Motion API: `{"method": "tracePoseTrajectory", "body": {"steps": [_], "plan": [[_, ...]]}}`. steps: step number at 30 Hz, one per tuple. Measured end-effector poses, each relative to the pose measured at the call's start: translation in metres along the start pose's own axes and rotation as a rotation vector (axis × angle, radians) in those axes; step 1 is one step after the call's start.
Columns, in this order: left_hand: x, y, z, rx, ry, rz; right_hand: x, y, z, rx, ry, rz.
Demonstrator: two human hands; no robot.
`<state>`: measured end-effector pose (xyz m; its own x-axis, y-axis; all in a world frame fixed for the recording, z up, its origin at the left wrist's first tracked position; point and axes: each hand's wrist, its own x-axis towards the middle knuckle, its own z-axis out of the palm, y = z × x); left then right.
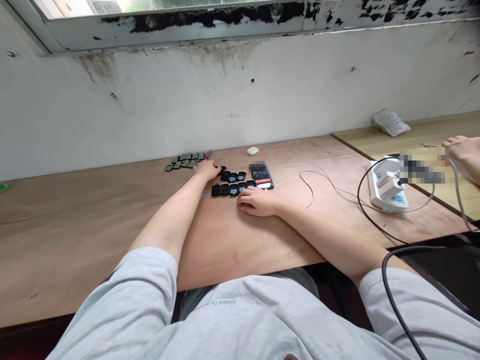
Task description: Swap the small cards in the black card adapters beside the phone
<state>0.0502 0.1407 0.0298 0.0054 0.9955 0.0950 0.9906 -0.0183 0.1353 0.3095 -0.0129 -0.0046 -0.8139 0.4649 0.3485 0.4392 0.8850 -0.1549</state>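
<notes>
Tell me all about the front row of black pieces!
The front row of black pieces lies on the brown table, beside the phone. The squarish pieces look like plastic; the left two are dark inside, and others show pale blue squares. The right hand's grip is at the row's right end; contact is unclear.

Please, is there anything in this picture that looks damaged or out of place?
Yes, damage behind the table: the window frame has ragged black patches in its pale coating, and the wall below has brownish stains. The small black parts sit in rough rows.
</notes>
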Motion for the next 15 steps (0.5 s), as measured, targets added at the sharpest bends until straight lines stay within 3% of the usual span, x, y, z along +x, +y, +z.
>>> {"method": "tracePoseTrajectory", "body": {"steps": [15], "plan": [[-0.02, 0.015, 0.002, 0.005, -0.07, -0.037, 0.0, -0.001, 0.0, -0.003, 0.022, -0.014]]}}
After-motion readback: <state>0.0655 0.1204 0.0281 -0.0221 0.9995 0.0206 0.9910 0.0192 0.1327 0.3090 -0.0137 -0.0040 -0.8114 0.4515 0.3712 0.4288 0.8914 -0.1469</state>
